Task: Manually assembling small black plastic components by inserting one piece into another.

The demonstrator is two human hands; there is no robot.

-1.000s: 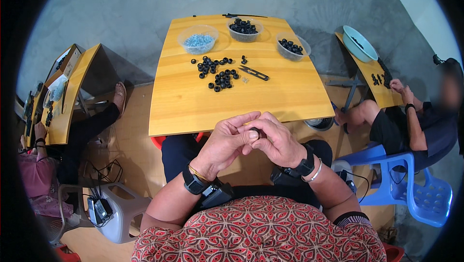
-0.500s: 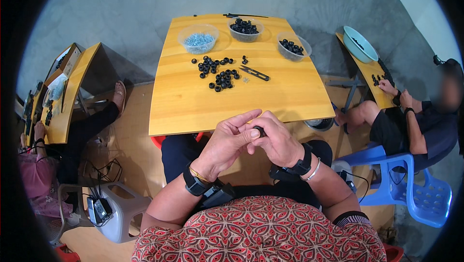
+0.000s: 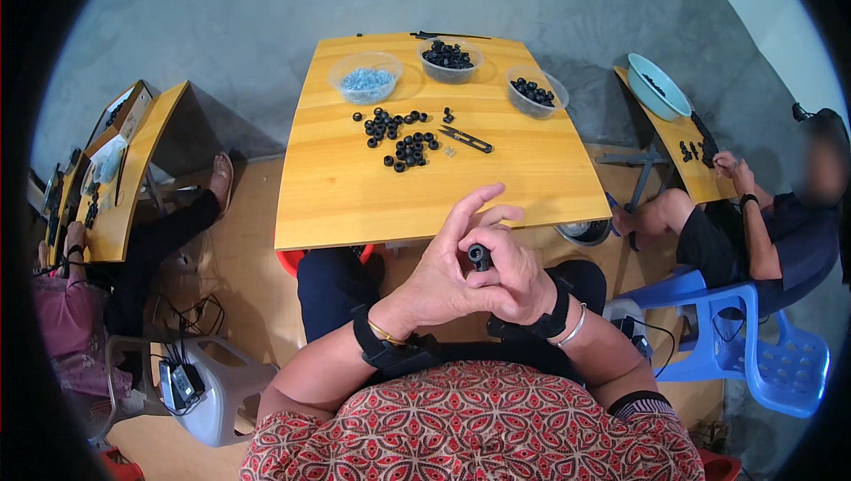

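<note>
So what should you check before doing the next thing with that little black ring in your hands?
1. Small black ring pinched between both hands: ok.
2. Left hand and right hand close together above the lap: ok.
3. Whether the ring is fitted properly: cannot tell, fingers hide it.
4. More black rings lie loose on the wooden table: ok.
5. Snips lie beside the pile, untouched: ok.
6. Three clear bowls stand upright at the far edge: ok.
</note>
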